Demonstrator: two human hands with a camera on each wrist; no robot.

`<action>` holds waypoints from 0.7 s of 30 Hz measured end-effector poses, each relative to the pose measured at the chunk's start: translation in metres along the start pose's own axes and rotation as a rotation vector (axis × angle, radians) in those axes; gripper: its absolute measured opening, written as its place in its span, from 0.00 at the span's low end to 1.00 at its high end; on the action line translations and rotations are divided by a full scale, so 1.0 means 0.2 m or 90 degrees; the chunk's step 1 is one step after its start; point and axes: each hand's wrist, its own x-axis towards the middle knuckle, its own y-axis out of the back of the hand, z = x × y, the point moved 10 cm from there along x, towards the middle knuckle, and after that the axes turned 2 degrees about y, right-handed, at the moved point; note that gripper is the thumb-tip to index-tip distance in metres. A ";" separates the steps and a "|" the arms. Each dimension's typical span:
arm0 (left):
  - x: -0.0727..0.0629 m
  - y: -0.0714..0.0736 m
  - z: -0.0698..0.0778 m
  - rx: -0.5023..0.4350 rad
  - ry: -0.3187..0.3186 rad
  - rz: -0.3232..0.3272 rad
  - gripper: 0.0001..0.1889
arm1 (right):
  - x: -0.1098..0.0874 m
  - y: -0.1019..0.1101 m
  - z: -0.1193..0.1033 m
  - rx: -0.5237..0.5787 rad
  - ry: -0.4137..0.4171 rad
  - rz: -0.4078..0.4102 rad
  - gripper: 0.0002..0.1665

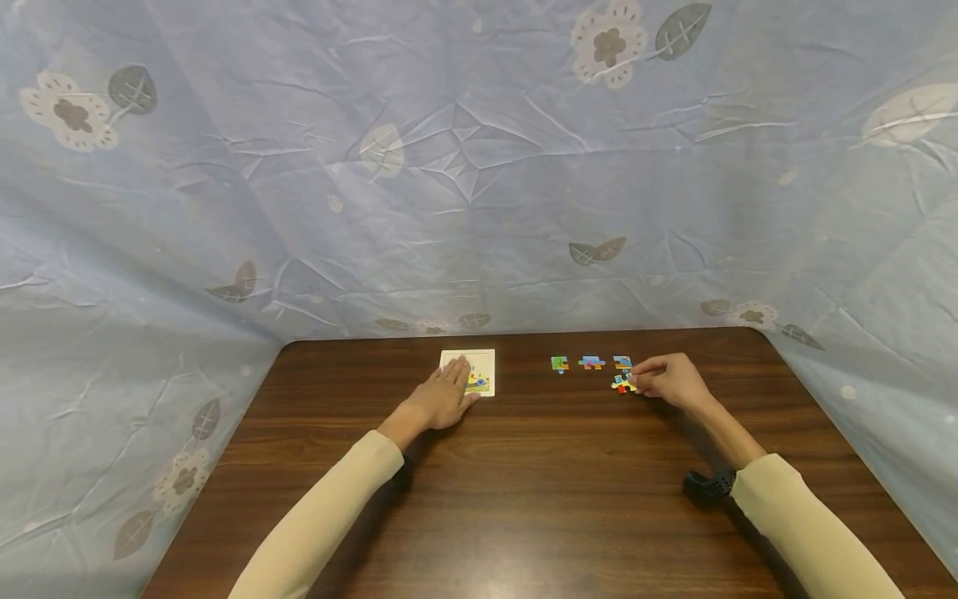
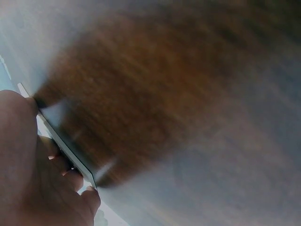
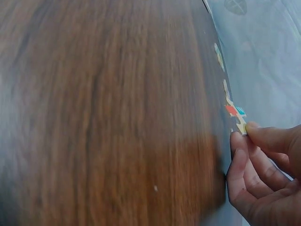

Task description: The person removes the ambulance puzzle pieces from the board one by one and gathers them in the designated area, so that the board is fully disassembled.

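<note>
Sleeves [image 1: 322,520], broad tabletop [image 1: 524,474], puzzle pieces [image 1: 592,363] near edge [image 1: 524,336]

Multicoloured puzzle piece [image 1: 620,385] pinched by right fingers [image 3: 270,136], cream picture board [image 1: 486,358] under left fingers [image 1: 452,372], three pieces [image 1: 592,362] lined up

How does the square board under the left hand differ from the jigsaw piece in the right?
The square board is larger, with straight sides; the jigsaw piece is smaller, with knobbed edges. The left hand rests on the board, while the right hand pinches the piece. Both carry colourful printing.
</note>
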 end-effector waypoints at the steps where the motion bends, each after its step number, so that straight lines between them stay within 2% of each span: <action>1: 0.00 0.00 0.00 0.002 0.001 0.000 0.41 | 0.00 0.01 0.01 -0.001 -0.002 -0.001 0.18; 11: 0.01 0.00 0.00 -0.002 0.010 0.002 0.40 | 0.01 0.02 0.03 -0.034 -0.023 0.006 0.17; 21: 0.01 -0.01 0.00 0.003 0.015 -0.003 0.41 | 0.04 0.03 0.01 -0.148 -0.026 0.011 0.12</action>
